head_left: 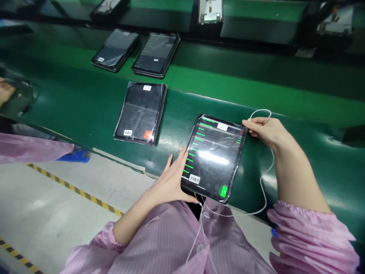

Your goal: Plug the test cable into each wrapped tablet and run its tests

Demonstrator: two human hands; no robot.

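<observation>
A black tablet lies at the front of the green bench, its lit screen listing green test lines with some red marks at the upper right and a green block at the lower right. My left hand grips its lower left corner, fingers along the left side and thumb below the bottom edge. Beside the upper right corner, my right hand is closed in a pinch on the end of a white earphone cable. Whether the plug sits in the tablet is hidden by my fingers. The cable loops down and runs up along my pink-striped smock.
Left of the tablet lies another film-covered tablet with an orange-red block on its screen. Two more tablets, one dark and one with faint text, rest farther back. Opened units stand along the rear. A co-worker's hand shows at far left.
</observation>
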